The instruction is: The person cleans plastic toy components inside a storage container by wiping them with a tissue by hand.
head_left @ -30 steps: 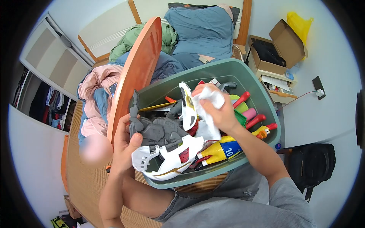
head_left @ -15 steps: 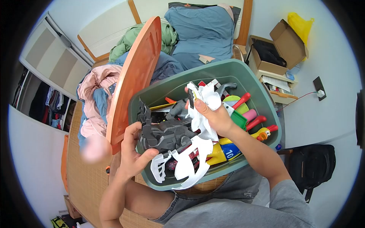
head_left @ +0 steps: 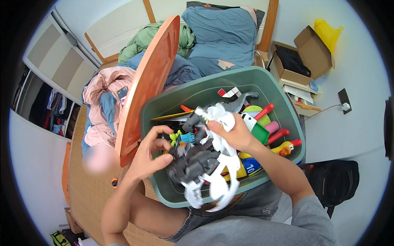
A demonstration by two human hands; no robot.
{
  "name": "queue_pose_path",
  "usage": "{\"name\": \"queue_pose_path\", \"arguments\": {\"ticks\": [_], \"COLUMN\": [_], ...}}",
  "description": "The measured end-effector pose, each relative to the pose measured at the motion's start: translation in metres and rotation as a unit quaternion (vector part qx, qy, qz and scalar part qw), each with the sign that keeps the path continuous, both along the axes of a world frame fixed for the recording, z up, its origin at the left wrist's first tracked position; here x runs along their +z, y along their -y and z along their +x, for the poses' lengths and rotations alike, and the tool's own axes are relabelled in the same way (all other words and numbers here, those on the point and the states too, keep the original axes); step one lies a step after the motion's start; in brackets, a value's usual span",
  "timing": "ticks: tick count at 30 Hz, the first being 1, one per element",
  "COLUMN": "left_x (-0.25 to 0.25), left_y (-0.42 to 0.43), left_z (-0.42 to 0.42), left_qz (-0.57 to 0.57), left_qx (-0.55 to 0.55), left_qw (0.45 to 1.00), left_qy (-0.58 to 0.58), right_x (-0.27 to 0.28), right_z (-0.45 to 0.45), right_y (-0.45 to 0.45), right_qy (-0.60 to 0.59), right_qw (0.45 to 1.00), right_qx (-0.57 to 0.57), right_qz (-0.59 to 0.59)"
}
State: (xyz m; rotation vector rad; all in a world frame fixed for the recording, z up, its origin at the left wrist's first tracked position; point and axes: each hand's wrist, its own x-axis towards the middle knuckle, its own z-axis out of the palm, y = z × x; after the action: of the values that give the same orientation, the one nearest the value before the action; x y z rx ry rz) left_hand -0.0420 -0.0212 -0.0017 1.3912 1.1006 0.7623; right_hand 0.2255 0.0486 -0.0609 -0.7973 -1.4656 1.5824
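A toy of white and dark grey plastic [head_left: 195, 162], somewhat blurred, hangs tilted over the green storage bin [head_left: 149, 123]. My right hand [head_left: 233, 133] grips its white upper part, thumb on top. Close to the dark part's left edge is my left hand [head_left: 150, 158], its fingers curved and apart; contact is hard to make out. White curved pieces hang from the toy's lower end. Below and around it in the bin lie a lime-green toy [head_left: 175, 137], a blue piece [head_left: 188, 137], a yellow rubber chicken [head_left: 283, 149] in a blue shirt and several red-handled toys.
An orange lid [head_left: 143, 94] stands upright along the bin's left side. Behind are a blue pillow [head_left: 221, 35] and pink clothing [head_left: 111, 86] on the bed. To the right stand an open cardboard box [head_left: 289, 61] and a black backpack [head_left: 336, 182].
My left hand has loosened from the dark part, its fingers spreading. The toy has swung right and tilted in my right hand, uncovering the lime-green and blue toys.
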Motion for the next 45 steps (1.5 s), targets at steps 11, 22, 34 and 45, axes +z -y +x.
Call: {"name": "queue_pose_path", "arguments": {"ticks": [11, 22, 34, 45], "left_x": [-0.040, -0.048, -0.044, -0.034], "left_y": [0.000, -0.007, -0.010, -0.007], "left_z": [0.035, 0.036, 0.036, 0.035], "left_qz": [0.027, 0.024, 0.054, 0.100], "left_qx": [-0.027, 0.004, 0.031, 0.025], "left_qw": [0.999, 0.998, 0.997, 0.993], "left_qy": [-0.027, -0.054, 0.044, -0.058], "right_x": [0.008, 0.016, 0.006, -0.005], "right_z": [-0.015, -0.007, -0.011, -0.016], "right_y": [0.022, 0.013, 0.010, 0.011], "right_qy": [0.113, 0.016, 0.116, 0.046], "right_qw": [0.983, 0.995, 0.983, 0.986], "right_qx": [0.099, 0.086, 0.123, 0.152], "right_qz": [0.105, -0.048, 0.071, 0.051]}}
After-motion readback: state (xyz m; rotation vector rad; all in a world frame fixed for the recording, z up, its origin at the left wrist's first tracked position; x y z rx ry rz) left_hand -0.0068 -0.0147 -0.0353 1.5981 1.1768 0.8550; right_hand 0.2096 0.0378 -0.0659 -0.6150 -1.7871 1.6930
